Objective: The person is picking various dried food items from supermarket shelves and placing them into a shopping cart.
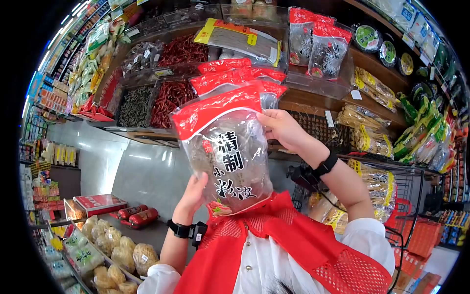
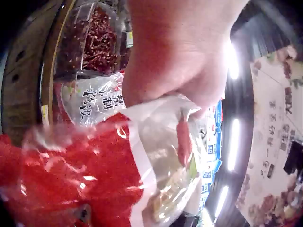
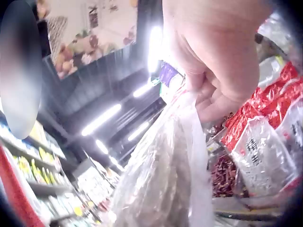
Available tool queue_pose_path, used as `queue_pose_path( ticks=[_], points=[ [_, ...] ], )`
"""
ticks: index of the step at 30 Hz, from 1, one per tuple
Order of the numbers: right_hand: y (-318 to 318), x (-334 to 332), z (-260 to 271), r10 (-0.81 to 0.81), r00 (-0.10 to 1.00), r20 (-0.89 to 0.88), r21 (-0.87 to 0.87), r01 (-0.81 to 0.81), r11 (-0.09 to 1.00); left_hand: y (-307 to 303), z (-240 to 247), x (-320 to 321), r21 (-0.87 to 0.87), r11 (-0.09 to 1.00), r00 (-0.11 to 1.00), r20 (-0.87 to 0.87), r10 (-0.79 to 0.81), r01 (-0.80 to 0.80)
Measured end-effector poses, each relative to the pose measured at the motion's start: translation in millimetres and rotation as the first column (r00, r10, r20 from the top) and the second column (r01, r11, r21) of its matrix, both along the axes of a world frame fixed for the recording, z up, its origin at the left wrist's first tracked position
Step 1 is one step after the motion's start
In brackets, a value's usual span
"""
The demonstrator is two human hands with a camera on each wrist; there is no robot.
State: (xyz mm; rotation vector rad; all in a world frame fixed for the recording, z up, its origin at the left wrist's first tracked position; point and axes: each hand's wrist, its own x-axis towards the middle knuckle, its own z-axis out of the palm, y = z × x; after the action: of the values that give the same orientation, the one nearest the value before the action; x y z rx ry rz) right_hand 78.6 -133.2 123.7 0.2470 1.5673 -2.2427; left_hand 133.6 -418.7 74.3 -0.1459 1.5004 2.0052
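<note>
A clear plastic bag of starch sheets, with a red top band and large black Chinese characters, is held up in front of the chest, leaning slightly. My right hand pinches its upper right edge, thumb at the front. Lower down on the opposite side, my left hand grips the edge with the thumb showing and the fingers hidden behind. The left wrist view has the left hand over the bag's red and clear plastic. From the right wrist, the right hand's curled fingers pinch the bag's edge.
Behind the held bag, similar red-topped bags stand at the shelf. Bins of dried red chilies and a long yellow-ended pack lie nearby. Yellow-labelled packs fill shelves at right. Round bundles sit low at left.
</note>
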Motion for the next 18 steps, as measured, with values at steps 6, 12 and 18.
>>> queue_pose_path(
  ticks=[6,12,18],
  points=[
    [6.3,-39.6,4.3,-0.212,0.977,-0.004,-0.246,0.205,0.947,6.6,-18.6,-88.8,0.261,0.965,0.979,0.194,-0.062,0.009],
    [8.8,-53.4,7.6,-0.473,0.881,-0.009,-0.267,0.454,0.85,20.5,-21.7,-138.6,0.321,0.935,0.952,0.21,-0.223,0.148],
    [1.8,-14.4,6.4,-0.346,0.938,-0.021,0.207,0.343,0.916,44.8,-6.7,-155.1,0.375,0.898,0.933,0.178,-0.313,0.23]
  ],
)
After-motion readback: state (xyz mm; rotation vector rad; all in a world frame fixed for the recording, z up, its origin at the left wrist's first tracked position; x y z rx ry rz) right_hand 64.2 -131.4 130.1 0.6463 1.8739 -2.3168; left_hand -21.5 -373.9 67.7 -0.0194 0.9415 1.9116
